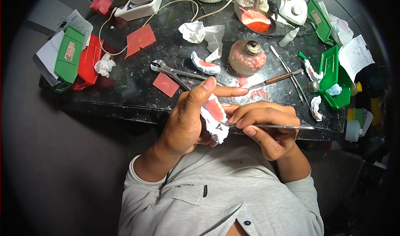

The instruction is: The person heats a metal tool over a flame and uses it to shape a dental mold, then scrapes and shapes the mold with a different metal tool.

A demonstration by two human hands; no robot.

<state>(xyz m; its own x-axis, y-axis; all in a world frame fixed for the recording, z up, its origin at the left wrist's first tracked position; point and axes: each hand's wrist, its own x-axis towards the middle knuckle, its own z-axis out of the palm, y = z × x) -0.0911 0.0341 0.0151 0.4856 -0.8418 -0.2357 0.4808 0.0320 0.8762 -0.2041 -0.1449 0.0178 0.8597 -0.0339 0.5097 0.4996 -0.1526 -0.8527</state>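
My left hand is closed around a white plaster dental cast, its index finger stretched out over the top. Smooth pink wax covers part of the cast, along a row of pale teeth. In my right hand is a thin metal wax carver, pinched between thumb and fingers. One end of it points at the cast's right edge, where my fingertips hide whether it touches. Just beyond my hands lies a wooden-handled knife among pink wax scraps.
A wax-spattered spirit burner stands behind my hands. Wrenches and pink wax sheets lie at left. Another cast sits behind. Green boxes, plaster pieces and slim metal tools occupy the right. The table's front edge is near.
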